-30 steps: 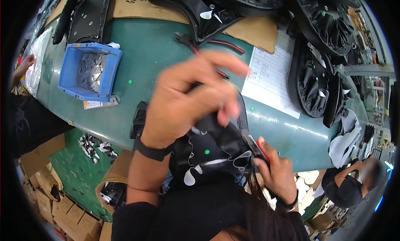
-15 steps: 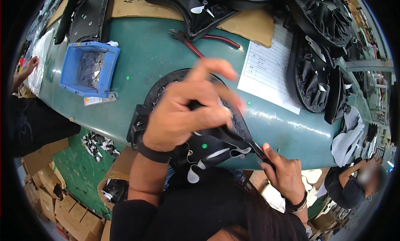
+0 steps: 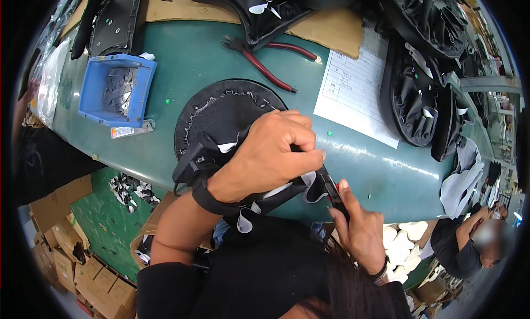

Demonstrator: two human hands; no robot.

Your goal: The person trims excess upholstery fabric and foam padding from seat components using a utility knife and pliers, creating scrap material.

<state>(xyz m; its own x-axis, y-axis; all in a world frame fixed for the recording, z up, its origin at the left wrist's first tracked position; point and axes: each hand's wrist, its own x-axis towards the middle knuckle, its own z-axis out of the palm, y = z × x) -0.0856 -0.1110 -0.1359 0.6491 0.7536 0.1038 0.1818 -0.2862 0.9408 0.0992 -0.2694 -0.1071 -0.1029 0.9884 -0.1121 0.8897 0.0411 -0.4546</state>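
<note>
In front of me on the table lies a black padded seat-like piece (image 3: 221, 112) with a rounded end and a ragged, gathered edge. My left hand (image 3: 270, 156) is closed in a fist over its near right side, pinching the black cover material, whose exact fold is hidden by the fingers. White-backed flaps (image 3: 245, 219) of that cover hang toward my body. At the right end of the cover, my right hand (image 3: 356, 225) grips a slim dark hand tool (image 3: 335, 195) with a touch of red; its tip is close to the left fist. A dark band and device (image 3: 201, 164) sit at my left wrist.
Red-handled cutting pliers (image 3: 265, 70) lie beyond the piece. A blue bin (image 3: 146, 92) of small metal bits stands left, a printed sheet (image 3: 348, 112) right. More black padded pieces (image 3: 411, 104) line the far and right sides. Another person (image 3: 464, 242) works at the right.
My left hand has come down from a blurred, raised pose and closed on the cover. The padded piece's rounded end shows more now. My right hand with the tool has shifted slightly left.
</note>
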